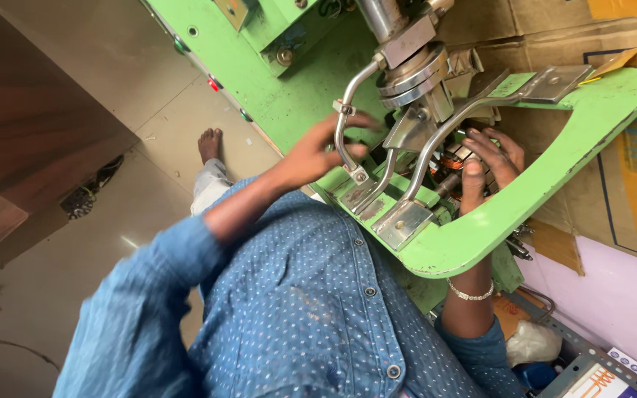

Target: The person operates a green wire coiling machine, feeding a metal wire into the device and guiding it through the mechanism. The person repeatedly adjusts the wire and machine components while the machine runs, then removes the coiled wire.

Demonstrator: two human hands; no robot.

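While the left hand (pixel 317 151) curls its fingers (pixel 355 119) round the bent steel lever (pixel 344 110) at the press's (pixel 289 96) front, the right hand (pixel 492 166) reaches through the green frame (pixel 554 169) and closes on the copper-wound rotor (pixel 453 161) seated under the ram (pixel 407 55). That rotor looks heavy, rigid and greasy; its windings seem easily nicked, so the steel core or shaft is probably the safer hold. By contrast, the lever is stiff, smooth metal, best gripped mid-bend.

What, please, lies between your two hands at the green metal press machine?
In the head view, two curved silver metal bars run down between the left hand and right hand.
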